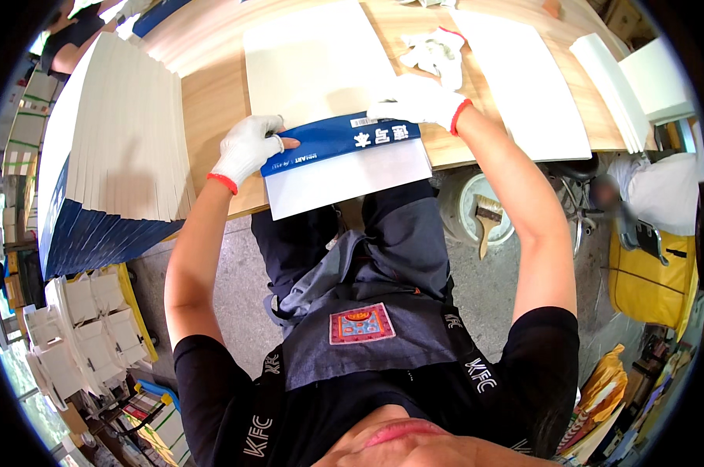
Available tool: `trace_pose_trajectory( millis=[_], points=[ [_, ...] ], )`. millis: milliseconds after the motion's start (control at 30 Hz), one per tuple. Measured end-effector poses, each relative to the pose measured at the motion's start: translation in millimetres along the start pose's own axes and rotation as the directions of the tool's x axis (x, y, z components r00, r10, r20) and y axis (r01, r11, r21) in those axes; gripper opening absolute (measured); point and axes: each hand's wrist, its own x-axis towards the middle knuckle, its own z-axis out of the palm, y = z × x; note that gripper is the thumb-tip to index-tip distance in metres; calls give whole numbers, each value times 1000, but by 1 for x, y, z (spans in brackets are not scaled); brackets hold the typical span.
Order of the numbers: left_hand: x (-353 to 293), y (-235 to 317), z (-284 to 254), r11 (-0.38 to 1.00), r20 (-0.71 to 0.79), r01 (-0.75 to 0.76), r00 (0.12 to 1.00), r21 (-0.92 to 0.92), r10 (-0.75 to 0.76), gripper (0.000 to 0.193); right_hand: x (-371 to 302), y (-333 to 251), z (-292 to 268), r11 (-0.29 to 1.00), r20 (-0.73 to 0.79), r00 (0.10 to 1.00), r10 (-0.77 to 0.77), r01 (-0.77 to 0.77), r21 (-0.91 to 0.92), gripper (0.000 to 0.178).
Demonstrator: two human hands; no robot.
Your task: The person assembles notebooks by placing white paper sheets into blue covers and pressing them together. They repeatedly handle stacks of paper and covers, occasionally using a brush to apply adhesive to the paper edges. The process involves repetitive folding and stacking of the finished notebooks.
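Note:
A sketch pad with a blue printed strip [332, 148] and a white sheet [348, 185] below it lies at the table's near edge, its lower part jutting over my lap. My left hand [247, 149], in a white glove with a red cuff, grips the strip's left end. One bare fingertip shows on the blue surface. Across the strip's upper right edge lies my right hand [426, 103], gloved the same way, its fingers stretched out flat. Beyond the strip extends a large white board or sheet [313, 54]. What lies under my right fingers is hidden.
A tall stack of white pads with blue edges [126, 132] stands at my left. A crumpled white glove [438, 56] and white sheets [515, 78] lie to the right. Below the table are a bucket [453, 206] and a brush [487, 222]. Another person [75, 47] is at far left.

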Motion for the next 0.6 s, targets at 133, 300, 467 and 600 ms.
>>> trace_pose_trajectory(
  millis=[133, 300, 467, 600],
  points=[
    [0, 1, 3, 997, -47, 15, 999, -72, -18, 27, -9, -3, 5, 992, -97, 991, 90, -81, 92, 64],
    [2, -10, 10, 998, -112, -32, 993, -51, 26, 20, -6, 5, 24, 991, -224, 970, 95, -71, 112, 56],
    [-1, -15, 13, 994, -121, -37, 992, -107, 24, 13, -8, 0, 34, 989, -338, 932, 128, -93, 117, 46],
    [1, -8, 7, 996, -81, -81, 993, 25, 82, 18, -9, 0, 30, 994, -308, 946, 99, -79, 77, 49]
  ],
)
